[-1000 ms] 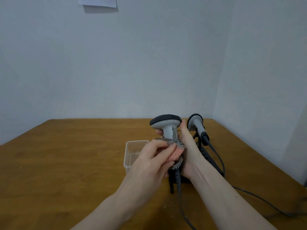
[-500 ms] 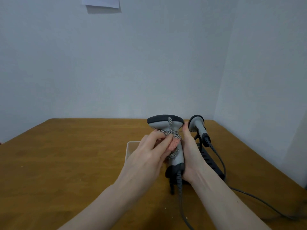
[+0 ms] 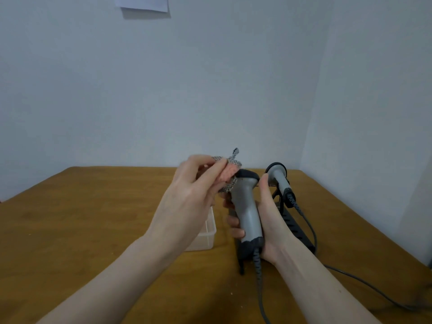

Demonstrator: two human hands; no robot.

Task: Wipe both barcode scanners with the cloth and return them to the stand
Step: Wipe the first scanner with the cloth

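My right hand grips the grey handle of a barcode scanner and holds it upright above the table. My left hand pinches a bunched cloth, pink with a black-and-white check, and presses it against the scanner's dark head from the left. A second grey scanner sits in the black stand just right of my right hand. Coiled cables hang from both scanners.
A clear plastic tub stands on the wooden table under my left wrist. The scanner cables trail off to the right across the table. Walls close the back and right side. A paper sheet hangs high on the wall.
My left hand has slid the cloth up from the scanner's handle to its head. The scanner has tilted so its head points further away.
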